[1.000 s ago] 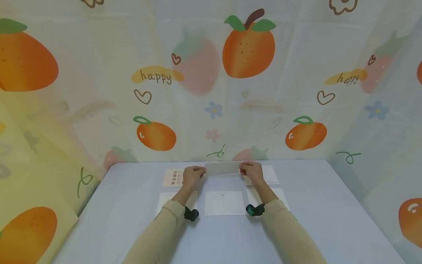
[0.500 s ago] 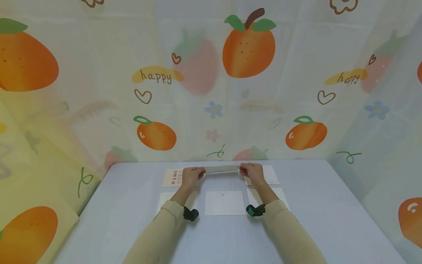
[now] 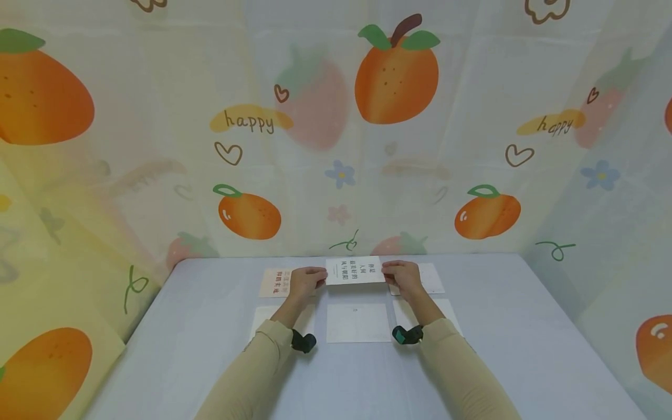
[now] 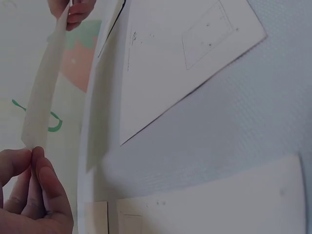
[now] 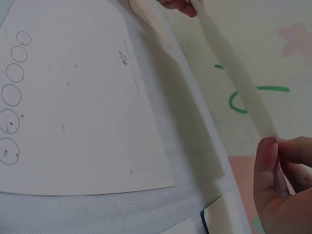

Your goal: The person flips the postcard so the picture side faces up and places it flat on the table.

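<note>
A white postcard (image 3: pixel 355 271) printed with dark characters is held up above the far middle of the table. My left hand (image 3: pixel 307 281) pinches its left end between thumb and fingers, and my right hand (image 3: pixel 403 276) pinches the opposite end. Seen nearly edge-on, the same postcard (image 4: pixel 44 92) rises from the left fingertips in the left wrist view. Beneath the raised card, its shadow falls on the table. Nearer to me lies a postcard (image 3: pixel 358 324) with its mostly blank side up; rows of circles show on it in the right wrist view.
A cream postcard (image 3: pixel 274 283) with reddish characters lies beside the left hand, another card (image 3: pixel 431 278) beyond the right. Two more cards lie partly under the forearms, at left (image 3: pixel 261 318) and right (image 3: pixel 443 310). A fruit-printed curtain (image 3: pixel 336 146) stands behind the table (image 3: pixel 352 385).
The postcard has turned over between my hands: its plain side faced me, then it was nearly edge-on, and now the printed side shows. Both hands stay in almost the same place.
</note>
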A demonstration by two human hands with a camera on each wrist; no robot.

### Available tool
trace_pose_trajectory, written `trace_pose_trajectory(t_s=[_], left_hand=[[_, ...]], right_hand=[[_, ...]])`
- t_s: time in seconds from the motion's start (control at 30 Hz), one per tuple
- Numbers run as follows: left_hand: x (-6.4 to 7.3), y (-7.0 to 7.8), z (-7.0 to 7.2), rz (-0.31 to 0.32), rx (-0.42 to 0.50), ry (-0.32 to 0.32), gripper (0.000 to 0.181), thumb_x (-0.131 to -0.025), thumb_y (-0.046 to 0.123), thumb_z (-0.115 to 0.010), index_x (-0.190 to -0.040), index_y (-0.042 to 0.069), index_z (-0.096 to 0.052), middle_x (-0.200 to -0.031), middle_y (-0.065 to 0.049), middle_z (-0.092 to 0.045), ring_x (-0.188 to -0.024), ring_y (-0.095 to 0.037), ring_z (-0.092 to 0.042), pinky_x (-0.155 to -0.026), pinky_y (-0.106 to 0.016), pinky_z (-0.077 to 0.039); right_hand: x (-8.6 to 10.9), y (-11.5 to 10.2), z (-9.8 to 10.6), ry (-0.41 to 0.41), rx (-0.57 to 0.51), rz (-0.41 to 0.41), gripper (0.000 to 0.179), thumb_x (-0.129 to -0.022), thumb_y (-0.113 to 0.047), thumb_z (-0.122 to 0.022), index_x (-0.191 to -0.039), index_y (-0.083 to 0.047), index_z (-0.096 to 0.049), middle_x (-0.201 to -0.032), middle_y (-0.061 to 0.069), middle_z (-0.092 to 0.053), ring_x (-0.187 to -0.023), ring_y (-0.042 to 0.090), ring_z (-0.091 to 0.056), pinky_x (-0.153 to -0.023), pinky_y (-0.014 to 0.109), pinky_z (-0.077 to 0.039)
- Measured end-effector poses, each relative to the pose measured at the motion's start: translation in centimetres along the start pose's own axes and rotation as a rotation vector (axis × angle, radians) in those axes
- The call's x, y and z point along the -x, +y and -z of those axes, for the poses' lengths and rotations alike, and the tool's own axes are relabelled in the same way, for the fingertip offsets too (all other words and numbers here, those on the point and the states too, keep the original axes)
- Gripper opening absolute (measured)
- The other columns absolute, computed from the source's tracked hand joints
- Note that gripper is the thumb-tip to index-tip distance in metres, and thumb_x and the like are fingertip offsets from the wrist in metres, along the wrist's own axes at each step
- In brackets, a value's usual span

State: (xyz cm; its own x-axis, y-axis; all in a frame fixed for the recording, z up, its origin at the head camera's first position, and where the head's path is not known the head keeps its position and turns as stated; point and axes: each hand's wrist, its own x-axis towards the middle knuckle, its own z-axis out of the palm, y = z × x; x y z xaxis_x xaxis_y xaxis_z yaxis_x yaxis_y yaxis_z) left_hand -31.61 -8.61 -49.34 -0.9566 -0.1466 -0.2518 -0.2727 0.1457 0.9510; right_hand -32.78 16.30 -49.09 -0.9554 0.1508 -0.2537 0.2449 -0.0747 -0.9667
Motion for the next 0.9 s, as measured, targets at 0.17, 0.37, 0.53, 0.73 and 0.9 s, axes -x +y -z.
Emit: trace_pose_trajectory(t_s=[0.17, 0.37, 0.53, 0.73, 0.9], left_hand=[[-0.2, -0.2, -0.1, 0.016, -0.019, 0.006, 0.024, -0.089, 0.010, -0.067, -0.112, 0.001, -0.070, -0.113, -0.017, -0.069, -0.085, -0.015, -0.065, -0.078, -0.025, -0.056], [-0.2, -0.3, -0.1, 0.023, -0.040, 0.010, 0.024, -0.089, 0.010, -0.066, -0.111, 0.001, -0.071, -0.114, -0.017, -0.070, -0.086, -0.015, -0.065, -0.075, -0.023, -0.055], [-0.1, -0.2, -0.1, 0.010, -0.060, 0.006, 0.024, -0.090, 0.010, -0.065, -0.112, 0.002, -0.071, -0.108, -0.016, -0.070, -0.081, -0.015, -0.063, -0.072, -0.024, -0.055], [-0.4, -0.6, -0.1, -0.014, -0.073, 0.004, 0.024, -0.090, 0.010, -0.064, -0.112, 0.001, -0.070, -0.100, -0.014, -0.070, -0.073, -0.013, -0.060, -0.066, -0.023, -0.053], [-0.8, -1.1, -0.3, -0.024, -0.110, 0.026, 0.023, -0.088, 0.007, -0.065, -0.110, 0.001, -0.071, -0.103, -0.015, -0.070, -0.069, -0.011, -0.061, -0.062, -0.021, -0.052]], right_hand=[[-0.1, 0.1, -0.1, -0.009, 0.023, -0.034, 0.029, -0.086, 0.002, -0.066, -0.113, 0.012, -0.064, -0.084, 0.007, -0.068, -0.065, 0.011, -0.062, -0.056, 0.018, -0.053], [-0.3, 0.0, -0.2, -0.019, 0.080, -0.069, 0.027, -0.087, 0.000, -0.066, -0.112, 0.010, -0.065, -0.079, 0.005, -0.067, -0.061, 0.010, -0.061, -0.056, 0.018, -0.052], [-0.4, -0.2, -0.3, -0.024, 0.140, -0.075, 0.027, -0.087, -0.001, -0.066, -0.112, 0.010, -0.065, -0.086, 0.010, -0.070, -0.061, 0.010, -0.062, -0.056, 0.019, -0.052], [-0.4, -0.3, -0.4, -0.024, 0.221, -0.079, 0.024, -0.088, -0.002, -0.066, -0.110, 0.009, -0.065, -0.092, 0.014, -0.070, -0.061, 0.011, -0.063, -0.055, 0.020, -0.053], [-0.2, -0.6, -0.8, -0.026, 0.279, -0.064, 0.023, -0.086, 0.001, -0.067, -0.106, 0.010, -0.066, -0.085, 0.013, -0.069, -0.058, 0.011, -0.062, -0.052, 0.020, -0.052]])
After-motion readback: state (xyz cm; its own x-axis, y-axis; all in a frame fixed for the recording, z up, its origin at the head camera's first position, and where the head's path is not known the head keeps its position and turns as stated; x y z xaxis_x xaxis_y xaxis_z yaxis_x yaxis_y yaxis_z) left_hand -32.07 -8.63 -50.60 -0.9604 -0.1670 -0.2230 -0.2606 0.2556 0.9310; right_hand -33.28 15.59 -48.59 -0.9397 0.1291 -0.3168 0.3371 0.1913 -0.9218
